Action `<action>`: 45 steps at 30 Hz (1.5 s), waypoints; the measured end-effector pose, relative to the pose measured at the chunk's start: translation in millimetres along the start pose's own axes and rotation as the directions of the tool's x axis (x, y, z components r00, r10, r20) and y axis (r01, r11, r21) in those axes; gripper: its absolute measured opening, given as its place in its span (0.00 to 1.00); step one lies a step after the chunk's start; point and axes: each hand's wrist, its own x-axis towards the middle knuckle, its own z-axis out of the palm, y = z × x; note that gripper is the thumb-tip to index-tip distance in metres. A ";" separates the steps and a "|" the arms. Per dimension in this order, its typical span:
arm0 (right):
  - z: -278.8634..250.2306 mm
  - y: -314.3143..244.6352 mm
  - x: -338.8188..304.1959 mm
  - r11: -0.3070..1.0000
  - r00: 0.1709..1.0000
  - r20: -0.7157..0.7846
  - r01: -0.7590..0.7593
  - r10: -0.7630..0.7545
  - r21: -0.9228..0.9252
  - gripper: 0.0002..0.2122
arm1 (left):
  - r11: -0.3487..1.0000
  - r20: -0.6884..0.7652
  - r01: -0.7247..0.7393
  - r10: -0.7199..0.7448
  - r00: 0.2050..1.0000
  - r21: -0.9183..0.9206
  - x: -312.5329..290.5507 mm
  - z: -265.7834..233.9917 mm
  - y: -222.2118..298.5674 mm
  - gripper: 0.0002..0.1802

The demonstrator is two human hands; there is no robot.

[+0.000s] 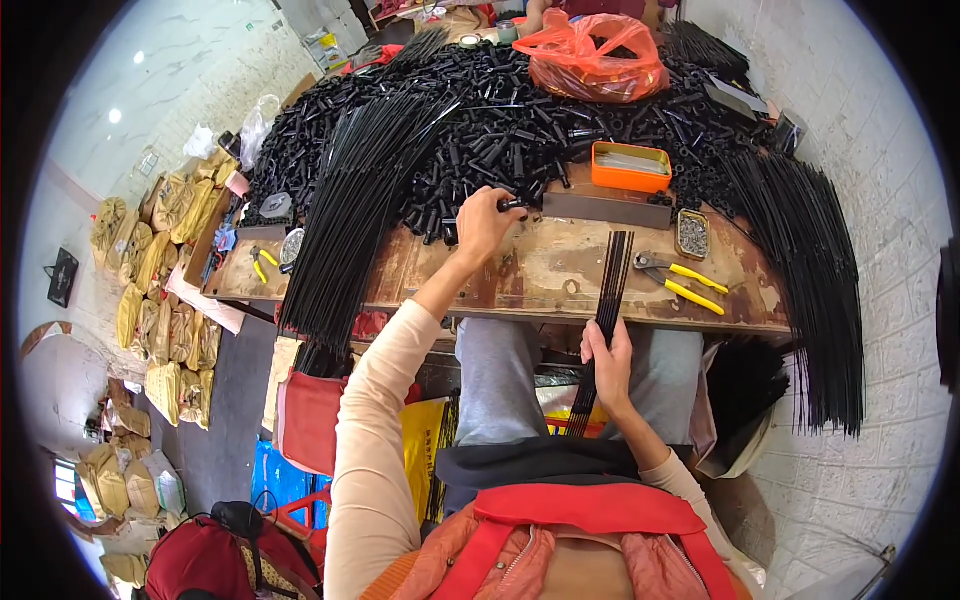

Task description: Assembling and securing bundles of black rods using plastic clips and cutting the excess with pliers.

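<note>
My left hand (482, 224) is over the front of the heaped black plastic parts (480, 140), its fingers closed on a short black tubular part (513, 204). My right hand (609, 362) is at the table's near edge, wrapped round a bundle of thin black rods (616, 265). The rods stand nearly upright in the picture, their upper ends over the wooden table (540, 262) and their lower ends over my lap. Pliers with yellow handles (690, 285) lie just right of the rods. Beyond the rods a dark grey bar (607, 210) lies along the heap's edge.
Long black rods lie in a thick sheaf (345, 215) on the left and another (805, 270) on the right, both overhanging the edge. An orange tin (630, 180), a small tin of metal bits (692, 234), a red plastic bag (600, 78) and smaller yellow-handled pliers (264, 264) are also there.
</note>
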 end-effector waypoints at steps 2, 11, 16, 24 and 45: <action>-0.6 1.7 -1.1 1.000 1.000 0.000 0.008 -0.008 -0.001 0.04 | 0.995 0.085 -0.034 0.043 0.995 -0.096 -11.8 -8.7 14.0 0.17; 9.2 -9.1 -20.6 0.974 0.971 0.238 -0.073 0.020 0.215 0.26 | 0.850 0.490 0.142 0.148 0.859 -0.507 -13.0 -25.4 73.6 0.16; 1.2 5.3 -15.2 0.917 0.929 0.326 -0.275 0.176 0.289 0.27 | 0.313 0.743 0.674 0.314 0.591 -0.669 -35.7 -68.9 146.8 0.14; 10.9 -13.0 -73.4 0.915 0.904 0.185 -0.400 0.385 0.052 0.11 | 0.293 -0.065 -0.118 0.183 0.981 -0.949 -108.5 -159.7 166.3 0.10; 15.8 -23.9 -78.1 0.953 0.944 0.136 -0.301 0.302 -0.027 0.05 | 0.174 0.104 0.275 -0.639 0.762 -0.946 -164.7 -16.7 98.1 0.15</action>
